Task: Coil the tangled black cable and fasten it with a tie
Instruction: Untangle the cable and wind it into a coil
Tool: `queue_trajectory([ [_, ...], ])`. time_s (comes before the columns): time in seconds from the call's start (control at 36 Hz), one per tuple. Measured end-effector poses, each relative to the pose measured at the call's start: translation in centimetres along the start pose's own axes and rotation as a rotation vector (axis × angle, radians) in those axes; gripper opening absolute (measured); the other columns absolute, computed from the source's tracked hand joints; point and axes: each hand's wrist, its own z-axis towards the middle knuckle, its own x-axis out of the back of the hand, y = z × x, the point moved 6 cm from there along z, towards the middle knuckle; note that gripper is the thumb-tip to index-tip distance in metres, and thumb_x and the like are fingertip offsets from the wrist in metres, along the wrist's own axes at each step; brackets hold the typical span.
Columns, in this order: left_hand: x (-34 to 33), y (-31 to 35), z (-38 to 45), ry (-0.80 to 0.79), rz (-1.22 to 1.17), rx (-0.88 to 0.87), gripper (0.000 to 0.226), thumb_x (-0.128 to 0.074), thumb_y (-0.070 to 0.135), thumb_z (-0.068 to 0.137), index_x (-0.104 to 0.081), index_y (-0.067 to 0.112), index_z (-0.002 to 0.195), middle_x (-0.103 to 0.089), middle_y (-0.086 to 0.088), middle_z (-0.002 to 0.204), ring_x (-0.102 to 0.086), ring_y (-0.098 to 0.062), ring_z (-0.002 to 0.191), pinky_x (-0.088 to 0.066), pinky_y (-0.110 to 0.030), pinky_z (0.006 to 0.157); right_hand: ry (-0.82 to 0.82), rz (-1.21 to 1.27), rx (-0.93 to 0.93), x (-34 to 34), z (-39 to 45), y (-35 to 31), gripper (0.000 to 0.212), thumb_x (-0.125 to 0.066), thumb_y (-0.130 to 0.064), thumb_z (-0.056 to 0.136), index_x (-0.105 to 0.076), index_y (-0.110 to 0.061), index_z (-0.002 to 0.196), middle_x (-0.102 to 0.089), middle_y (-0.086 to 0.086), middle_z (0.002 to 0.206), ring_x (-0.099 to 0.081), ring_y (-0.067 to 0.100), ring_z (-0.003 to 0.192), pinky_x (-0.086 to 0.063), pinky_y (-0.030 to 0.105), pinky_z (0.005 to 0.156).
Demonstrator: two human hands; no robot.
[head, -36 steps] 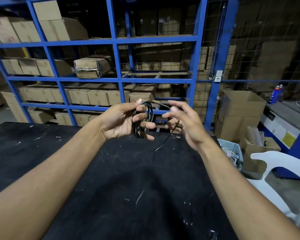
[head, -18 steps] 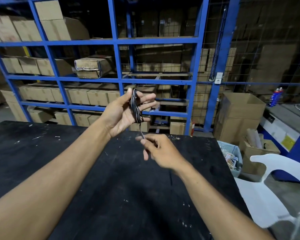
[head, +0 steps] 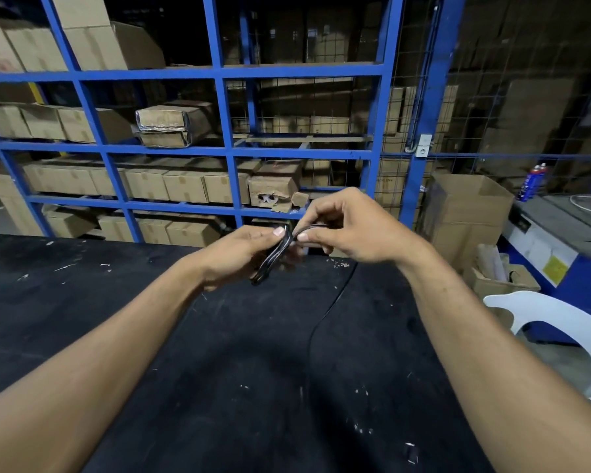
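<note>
The black cable point(head: 276, 255) is gathered into a narrow bundle of loops held up above the far part of the counter point(head: 219, 353), its long axis slanting from upper right, at the thumbs, down to lower left, where the loop ends poke out below the left palm. The left hand point(head: 234, 254) grips the bundle round its middle, thumb pressed on top. The right hand point(head: 350, 230) meets it from the right, thumb and forefinger pinching the strand at the top of the bundle, so the two hands are together on the same cable with their thumbs nearly touching. A loose tail point(head: 325, 312) seems to run from under the right hand down onto the counter and toward the person, though its upper end is hidden by the hand; that slack lies on the right hand's side, so that hand looks better placed to feed it in. No tie can be made out. Beyond the counter stands blue shelving point(head: 219, 73) stacked with cardboard boxes point(head: 185, 187); an open box point(head: 468, 213) and a white chair point(head: 553, 322) sit to the right. Nothing stands between the hands and the loose tail.
</note>
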Motion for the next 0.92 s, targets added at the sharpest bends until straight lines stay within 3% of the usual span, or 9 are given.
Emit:
queue_trajectory([
  [0.08,-1.6,-0.5,-0.3,-0.173,-0.079,0.045,0.050,-0.040,0.039,0.112,-0.071,0.001,0.124,-0.074,-0.024,0.127,-0.069,-0.041,0.123,-0.045,-0.054,0.108,-0.025,0.154,0.030,0.3,0.5,0.8,0.010,-0.081,-0.007,0.089,-0.080,-0.008,0.100,-0.076,0.024,0.096,-0.071,0.046,0.084,-0.061,0.058,0.082],
  [0.14,-2.5,-0.6,-0.8,-0.298,-0.168,0.086,0.051,-0.039,0.040,0.112,-0.069,0.001,0.124,-0.071,-0.031,0.128,-0.067,-0.047,0.124,-0.046,-0.052,0.102,-0.064,0.298,0.022,0.4,0.5,1.8,0.015,-0.082,-0.006,0.087,-0.078,-0.010,0.101,-0.068,0.039,0.092,-0.063,0.046,0.079,-0.056,0.069,0.088],
  [0.25,-3.8,0.1,-2.1,-0.497,-0.338,0.092,0.051,-0.033,0.035,0.114,-0.063,-0.004,0.130,-0.076,-0.033,0.104,-0.062,-0.059,0.123,-0.053,-0.054,0.106,-0.073,0.569,-0.006,-0.1,0.2,4.2,0.016,-0.086,-0.012,0.080,-0.081,-0.013,0.095,-0.072,0.001,0.080,-0.066,0.015,0.075,-0.056,0.026,0.069],
  [0.36,-4.6,0.7,-2.7,-0.582,-0.348,0.060,0.055,-0.028,0.035,0.114,-0.060,-0.007,0.131,-0.070,-0.019,0.068,-0.073,-0.052,0.107,-0.036,-0.071,0.111,-0.077,0.785,-0.062,-1.7,-0.2,6.0,0.025,-0.087,-0.020,0.074,-0.086,-0.016,0.099,-0.079,0.002,0.085,-0.071,0.009,0.077,-0.053,0.018,0.070],
  [0.44,-5.3,1.2,-3.1,-0.650,-0.405,0.058,0.056,-0.025,0.035,0.113,-0.060,-0.005,0.128,-0.060,-0.010,0.059,-0.078,-0.044,0.095,-0.016,-0.082,0.116,-0.087,0.878,-0.091,-3.3,-0.4,7.0,0.030,-0.087,-0.020,0.077,-0.085,-0.014,0.107,-0.082,0.003,0.098,-0.067,0.006,0.078,-0.050,0.014,0.065],
  [0.53,-5.6,1.9,-3.3,-0.702,-0.509,0.039,0.055,-0.025,0.037,0.112,-0.060,-0.004,0.125,-0.058,-0.004,0.056,-0.080,-0.037,0.086,-0.022,-0.078,0.117,-0.074,0.944,-0.103,-4.7,-0.6,7.8,0.028,-0.083,-0.020,0.081,-0.085,-0.019,0.110,-0.083,-0.002,0.102,-0.062,0.008,0.077,-0.048,0.012,0.061],
  [0.67,-5.1,3.1,-3.0,-0.667,-0.651,0.011,0.062,-0.018,0.040,0.113,-0.057,-0.007,0.124,-0.053,-0.006,0.052,-0.078,-0.035,0.077,-0.024,-0.077,0.117,0.009,0.991,-0.192,-6.9,-1.4,9.3,0.019,-0.073,-0.012,0.090,-0.084,-0.014,0.105,-0.076,0.001,0.079,-0.054,0.004,0.055,-0.042,0.019,0.057],
  [0.78,-4.2,4.1,-2.3,-0.585,-0.864,-0.035,0.058,-0.024,0.036,0.115,-0.053,-0.013,0.128,-0.053,-0.019,0.059,-0.075,-0.053,0.092,-0.059,-0.064,0.092,0.033,0.910,-0.268,-10.4,-2.8,9.3,0.025,-0.062,-0.003,0.101,-0.083,-0.015,0.094,-0.066,0.003,0.066,-0.049,0.007,0.052,-0.034,0.021,0.054],
  [0.92,-1.3,3.6,-0.2,-0.189,-0.493,-0.147,0.057,-0.031,0.042,0.113,-0.067,0.002,0.130,-0.076,-0.027,0.115,-0.068,-0.046,0.123,-0.058,-0.057,0.099,0.029,0.877,-0.331,-12.5,-4.1,8.8,0.027,-0.062,-0.011,0.104,-0.075,-0.008,0.128,-0.064,0.008,0.066,-0.039,0.008,0.048,-0.030,0.023,0.057],
])
